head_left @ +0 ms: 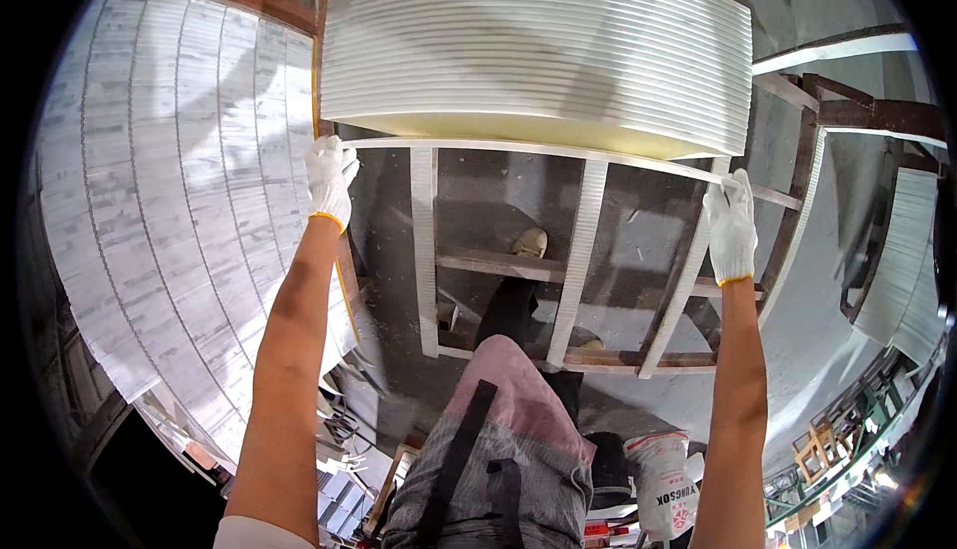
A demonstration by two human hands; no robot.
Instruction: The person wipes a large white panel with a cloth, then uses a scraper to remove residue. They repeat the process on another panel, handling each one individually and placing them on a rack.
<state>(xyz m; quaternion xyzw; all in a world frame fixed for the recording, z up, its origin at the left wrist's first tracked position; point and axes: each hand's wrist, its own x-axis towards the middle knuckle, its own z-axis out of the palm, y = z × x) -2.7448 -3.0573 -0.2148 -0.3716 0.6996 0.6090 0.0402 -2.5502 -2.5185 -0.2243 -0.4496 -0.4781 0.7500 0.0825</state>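
A long, thin white strip spans the space between my hands, running along the near side of a stack of white strips or panels. My left hand, in a white knit glove with a yellow cuff, is closed on the strip's left end. At the right end, my right hand, gloved the same way, pinches the strip; its fingertips are partly hidden. Beneath lies a rack with pale slats and brown bars, which bears the stack.
On the left stands a broad layer of pale grey-white panels with a yellow edge. Brown frames stand to the right. Near my legs are a white printed sack and a dark bucket. My shoe shows through the rack.
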